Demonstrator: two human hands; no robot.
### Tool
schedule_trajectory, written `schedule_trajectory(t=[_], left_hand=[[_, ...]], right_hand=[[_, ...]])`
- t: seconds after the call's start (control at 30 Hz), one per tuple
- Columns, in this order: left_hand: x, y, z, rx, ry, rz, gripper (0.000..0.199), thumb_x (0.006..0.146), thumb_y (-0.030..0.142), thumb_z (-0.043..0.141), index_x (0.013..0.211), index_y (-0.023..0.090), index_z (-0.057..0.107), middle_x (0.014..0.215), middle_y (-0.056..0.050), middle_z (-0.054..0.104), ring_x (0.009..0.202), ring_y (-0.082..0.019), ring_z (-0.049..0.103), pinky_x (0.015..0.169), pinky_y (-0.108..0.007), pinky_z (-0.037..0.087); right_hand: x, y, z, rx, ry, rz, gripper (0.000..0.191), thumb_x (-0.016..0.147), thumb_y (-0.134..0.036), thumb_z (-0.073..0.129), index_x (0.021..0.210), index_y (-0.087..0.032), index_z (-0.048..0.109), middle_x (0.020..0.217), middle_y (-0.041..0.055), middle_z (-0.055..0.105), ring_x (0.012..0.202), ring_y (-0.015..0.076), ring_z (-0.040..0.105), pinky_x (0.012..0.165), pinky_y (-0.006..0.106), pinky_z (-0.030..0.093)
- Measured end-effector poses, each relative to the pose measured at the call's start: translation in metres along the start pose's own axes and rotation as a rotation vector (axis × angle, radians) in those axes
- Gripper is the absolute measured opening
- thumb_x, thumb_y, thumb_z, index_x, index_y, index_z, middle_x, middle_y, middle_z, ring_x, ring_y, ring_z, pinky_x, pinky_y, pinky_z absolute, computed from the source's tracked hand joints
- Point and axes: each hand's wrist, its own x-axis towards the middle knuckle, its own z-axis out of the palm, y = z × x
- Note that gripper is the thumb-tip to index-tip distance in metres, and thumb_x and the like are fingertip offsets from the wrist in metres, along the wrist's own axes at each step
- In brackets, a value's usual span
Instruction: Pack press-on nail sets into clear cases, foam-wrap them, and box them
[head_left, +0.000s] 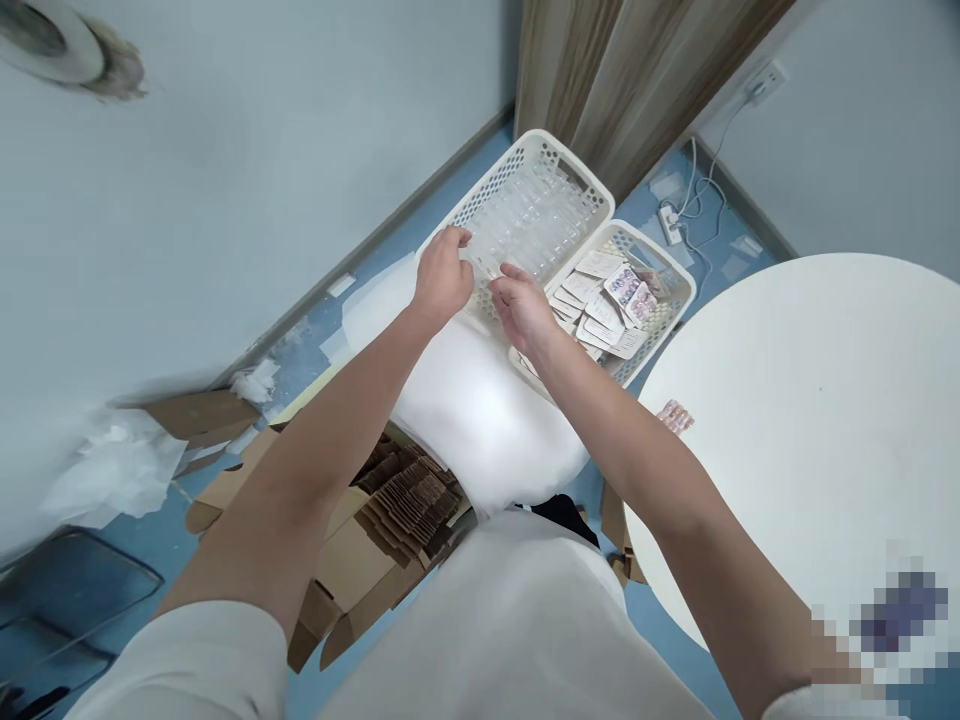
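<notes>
Clear cases [536, 218], left hand [446, 275] and right hand [523, 308] half-curled.

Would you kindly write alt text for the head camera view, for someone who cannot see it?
Bare left hand and right hand reach over a white perforated basket of clear plastic pieces; a similar adjoining basket holds pale cards. A round white table stands at right.

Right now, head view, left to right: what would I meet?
Crumpled white plastic → left hand → right hand → purple-printed cards in the basket → small reddish strip at the table's edge → wall socket.
</notes>
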Motion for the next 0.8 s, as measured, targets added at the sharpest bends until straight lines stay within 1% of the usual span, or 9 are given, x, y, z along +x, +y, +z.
schedule_trajectory(t=[0.1, 0.2, 0.33, 0.43, 0.53, 0.6, 0.67, 0.73, 0.8], left_hand=[[-0.015, 0.026, -0.002, 0.006, 0.045, 0.081, 0.027, 0.076, 0.012, 0.043, 0.101, 0.018, 0.052, 0.101, -0.007, 0.054, 0.097, -0.018, 0.050, 0.088, -0.033, 0.039], [-0.033, 0.064, -0.007, -0.008, 0.041, 0.158, 0.029, 0.076, 0.016, 0.047, 0.104, 0.018, 0.052, 0.101, -0.006, 0.052, 0.092, -0.017, 0.051, 0.082, -0.031, 0.041], [-0.065, 0.131, -0.015, -0.061, -0.023, 0.293, 0.027, 0.075, 0.025, 0.053, 0.102, 0.019, 0.057, 0.098, -0.006, 0.051, 0.093, -0.018, 0.049, 0.081, -0.031, 0.042], [-0.097, 0.188, -0.010, -0.161, -0.154, 0.379, 0.028, 0.074, 0.029, 0.055, 0.100, 0.020, 0.060, 0.097, -0.005, 0.052, 0.092, -0.018, 0.050, 0.077, -0.030, 0.043], [-0.134, 0.242, 0.015, -0.320, -0.339, 0.405, 0.031, 0.073, 0.030, 0.056, 0.102, 0.019, 0.060, 0.094, -0.005, 0.055, 0.085, -0.015, 0.053, 0.071, -0.028, 0.044], [-0.162, 0.273, 0.040, -0.448, -0.397, 0.369, 0.037, 0.071, 0.030, 0.059, 0.106, 0.018, 0.058, 0.091, -0.004, 0.056, 0.081, -0.014, 0.054, 0.070, -0.027, 0.044], [-0.192, 0.300, 0.067, -0.641, -0.394, 0.274, 0.041, 0.072, 0.031, 0.058, 0.110, 0.018, 0.053, 0.094, -0.005, 0.056, 0.083, -0.013, 0.054, 0.072, -0.026, 0.044], [-0.225, 0.320, 0.091, -0.773, -0.384, 0.128, 0.039, 0.074, 0.034, 0.054, 0.111, 0.019, 0.052, 0.098, -0.006, 0.057, 0.083, -0.013, 0.055, 0.071, -0.026, 0.044], [-0.258, 0.334, 0.109, -0.833, -0.500, 0.014, 0.037, 0.075, 0.038, 0.053, 0.108, 0.020, 0.054, 0.100, -0.006, 0.057, 0.082, -0.013, 0.056, 0.069, -0.026, 0.044]], right_hand=[[-0.030, -0.018, -0.014, -0.011, 0.065, -0.059, 0.054, 0.066, -0.027, 0.059, 0.116, -0.016, 0.041, 0.113, 0.0068, 0.048, 0.109, 0.0188, 0.046, 0.092, 0.038, 0.039], [-0.064, -0.036, -0.039, -0.045, 0.134, -0.176, 0.058, 0.063, -0.026, 0.063, 0.116, -0.019, 0.042, 0.119, 0.0078, 0.045, 0.109, 0.0198, 0.046, 0.090, 0.038, 0.040], [-0.129, -0.059, -0.090, -0.149, 0.175, -0.335, 0.051, 0.063, -0.030, 0.064, 0.110, -0.022, 0.048, 0.112, 0.0056, 0.051, 0.091, 0.0157, 0.054, 0.081, 0.034, 0.045], [-0.193, -0.069, -0.140, -0.259, 0.197, -0.419, 0.035, 0.067, -0.037, 0.061, 0.098, -0.022, 0.055, 0.096, 0.0026, 0.057, 0.073, 0.0117, 0.054, 0.070, 0.030, 0.047], [-0.265, -0.066, -0.191, -0.315, 0.226, -0.434, 0.026, 0.070, -0.041, 0.057, 0.087, -0.020, 0.057, 0.080, -0.0001, 0.059, 0.064, 0.0107, 0.052, 0.064, 0.028, 0.046], [-0.311, -0.058, -0.224, -0.281, 0.283, -0.433, 0.025, 0.071, -0.041, 0.057, 0.086, -0.020, 0.057, 0.076, -0.0002, 0.059, 0.065, 0.0115, 0.053, 0.065, 0.029, 0.046], [-0.355, -0.047, -0.254, -0.190, 0.326, -0.416, 0.025, 0.072, -0.041, 0.057, 0.086, -0.020, 0.057, 0.079, 0.0009, 0.060, 0.068, 0.0120, 0.055, 0.067, 0.030, 0.046], [-0.395, -0.035, -0.280, -0.061, 0.370, -0.393, 0.026, 0.071, -0.042, 0.058, 0.085, -0.020, 0.057, 0.082, 0.0020, 0.060, 0.070, 0.0125, 0.056, 0.069, 0.031, 0.047], [-0.431, -0.022, -0.301, 0.071, 0.433, -0.372, 0.026, 0.070, -0.042, 0.060, 0.084, -0.020, 0.058, 0.081, 0.0018, 0.059, 0.071, 0.0122, 0.056, 0.071, 0.031, 0.048]])
